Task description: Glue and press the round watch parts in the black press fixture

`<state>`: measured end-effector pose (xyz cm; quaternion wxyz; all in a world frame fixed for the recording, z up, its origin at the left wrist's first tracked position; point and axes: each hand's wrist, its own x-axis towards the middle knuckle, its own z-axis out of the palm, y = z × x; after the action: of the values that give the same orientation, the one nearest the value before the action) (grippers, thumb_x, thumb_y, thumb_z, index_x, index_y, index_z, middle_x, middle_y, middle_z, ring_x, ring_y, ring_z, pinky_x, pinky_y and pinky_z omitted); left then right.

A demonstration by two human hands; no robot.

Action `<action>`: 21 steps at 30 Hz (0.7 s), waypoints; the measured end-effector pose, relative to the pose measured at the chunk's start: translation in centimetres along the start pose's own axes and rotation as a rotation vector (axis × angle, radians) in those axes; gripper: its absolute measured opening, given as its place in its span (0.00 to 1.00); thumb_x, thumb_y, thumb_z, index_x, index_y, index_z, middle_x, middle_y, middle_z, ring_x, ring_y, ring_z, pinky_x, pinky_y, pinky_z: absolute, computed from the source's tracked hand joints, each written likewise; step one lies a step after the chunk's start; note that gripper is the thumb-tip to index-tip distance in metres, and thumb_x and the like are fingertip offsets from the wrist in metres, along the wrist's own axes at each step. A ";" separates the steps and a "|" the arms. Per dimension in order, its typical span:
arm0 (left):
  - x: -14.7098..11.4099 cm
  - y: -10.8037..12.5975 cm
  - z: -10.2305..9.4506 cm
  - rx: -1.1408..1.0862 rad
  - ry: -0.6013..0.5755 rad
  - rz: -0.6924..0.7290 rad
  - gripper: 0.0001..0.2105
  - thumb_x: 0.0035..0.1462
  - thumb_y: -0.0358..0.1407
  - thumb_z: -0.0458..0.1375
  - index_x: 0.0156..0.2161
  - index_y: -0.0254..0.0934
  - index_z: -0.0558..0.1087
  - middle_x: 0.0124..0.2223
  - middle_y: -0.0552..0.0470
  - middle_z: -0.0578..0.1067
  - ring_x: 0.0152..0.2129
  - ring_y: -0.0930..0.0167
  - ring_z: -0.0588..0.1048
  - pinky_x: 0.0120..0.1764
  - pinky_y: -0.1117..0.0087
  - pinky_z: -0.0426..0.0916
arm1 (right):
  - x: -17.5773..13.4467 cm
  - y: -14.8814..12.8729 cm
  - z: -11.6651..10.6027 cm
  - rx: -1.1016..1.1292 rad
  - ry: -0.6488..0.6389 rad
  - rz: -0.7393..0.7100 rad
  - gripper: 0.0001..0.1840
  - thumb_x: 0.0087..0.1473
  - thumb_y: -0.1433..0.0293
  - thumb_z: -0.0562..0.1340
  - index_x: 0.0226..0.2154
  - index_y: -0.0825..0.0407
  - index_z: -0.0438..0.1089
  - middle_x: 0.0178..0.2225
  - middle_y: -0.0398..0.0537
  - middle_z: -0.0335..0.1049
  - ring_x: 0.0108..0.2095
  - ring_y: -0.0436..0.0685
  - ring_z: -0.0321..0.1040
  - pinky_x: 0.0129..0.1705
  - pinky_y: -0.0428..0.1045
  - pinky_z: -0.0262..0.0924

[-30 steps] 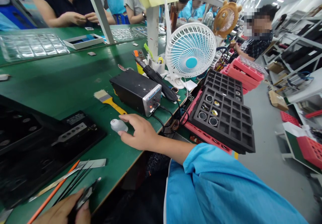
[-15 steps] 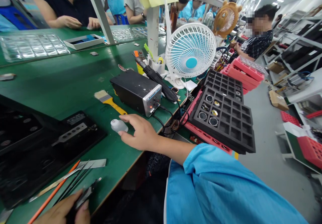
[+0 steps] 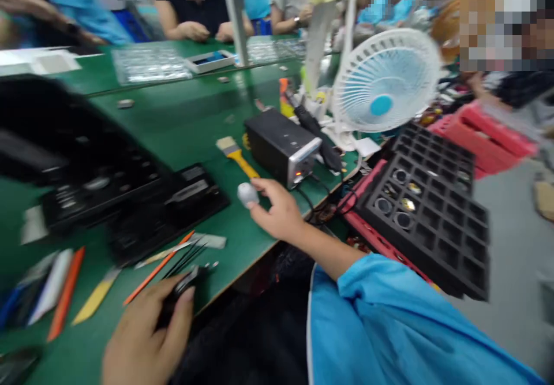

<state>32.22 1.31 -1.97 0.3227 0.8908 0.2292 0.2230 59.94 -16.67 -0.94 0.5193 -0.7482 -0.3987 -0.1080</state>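
My right hand (image 3: 279,209) is over the green bench beside the black power box. Its thumb and forefinger are closed on the right side of a small whitish bottle (image 3: 248,194). Nearer the bench's front edge, my left hand (image 3: 151,324) has its fingers wrapped around a small black object (image 3: 189,282) with a shiny end. Its kind is blurred and partly covered by the fingers. Just beyond the left hand lie black tweezers (image 3: 184,260), an orange stick (image 3: 160,266) and a flat metal blade (image 3: 212,240).
A black fixture (image 3: 173,200) stands at left. A yellow-handled brush (image 3: 237,155) lies by the black power box (image 3: 281,145). A white fan (image 3: 385,82) stands behind. Black foam trays (image 3: 433,217) with round parts are at right. Other people sit across the bench.
The view has swung left, so the bench things appear farther right, and more tools show at left. My left hand shows more fully. Both hands keep their grips.
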 end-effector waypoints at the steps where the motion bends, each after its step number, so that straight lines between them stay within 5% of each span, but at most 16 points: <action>1: 0.1 1.9 -0.6 0.015 -0.006 -0.068 0.16 0.64 0.56 0.66 0.50 0.53 0.83 0.46 0.50 0.86 0.40 0.53 0.84 0.44 0.51 0.76 | -0.1 0.0 -0.1 0.034 -0.004 0.018 0.24 0.68 0.62 0.65 0.64 0.49 0.72 0.60 0.56 0.80 0.59 0.60 0.80 0.64 0.59 0.78; 4: 1.0 4.3 -1.4 -0.278 0.060 -0.308 0.23 0.63 0.58 0.68 0.51 0.43 0.81 0.45 0.46 0.85 0.37 0.61 0.83 0.40 0.62 0.77 | -0.4 0.2 -0.3 0.125 -0.007 0.065 0.25 0.66 0.63 0.66 0.63 0.48 0.73 0.59 0.57 0.80 0.58 0.62 0.80 0.63 0.61 0.78; 9: 3.1 4.2 -3.3 -0.729 0.267 -0.486 0.31 0.50 0.55 0.79 0.48 0.37 0.75 0.36 0.50 0.81 0.26 0.72 0.77 0.27 0.76 0.71 | -0.5 0.6 -0.4 0.165 -0.007 0.115 0.26 0.64 0.62 0.68 0.63 0.48 0.73 0.60 0.58 0.80 0.58 0.64 0.80 0.62 0.65 0.78; 15: 7.3 4.1 -5.6 -0.752 0.379 -0.504 0.30 0.41 0.45 0.79 0.46 0.37 0.72 0.31 0.53 0.78 0.22 0.73 0.74 0.24 0.77 0.69 | -0.5 0.3 -0.7 0.123 0.001 0.123 0.27 0.63 0.61 0.68 0.63 0.48 0.74 0.59 0.58 0.81 0.57 0.65 0.81 0.60 0.66 0.79; 21: 11.8 3.5 -5.1 -0.720 0.370 -0.539 0.18 0.49 0.35 0.68 0.46 0.37 0.73 0.30 0.56 0.74 0.21 0.74 0.71 0.22 0.78 0.63 | -0.4 0.5 -0.7 0.123 0.014 0.120 0.27 0.63 0.61 0.69 0.62 0.48 0.74 0.58 0.58 0.81 0.57 0.65 0.81 0.60 0.67 0.80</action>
<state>39.75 7.80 6.86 0.6106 0.5769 0.4136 0.3512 60.24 -17.56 -1.17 0.5727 -0.7366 -0.3552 -0.0573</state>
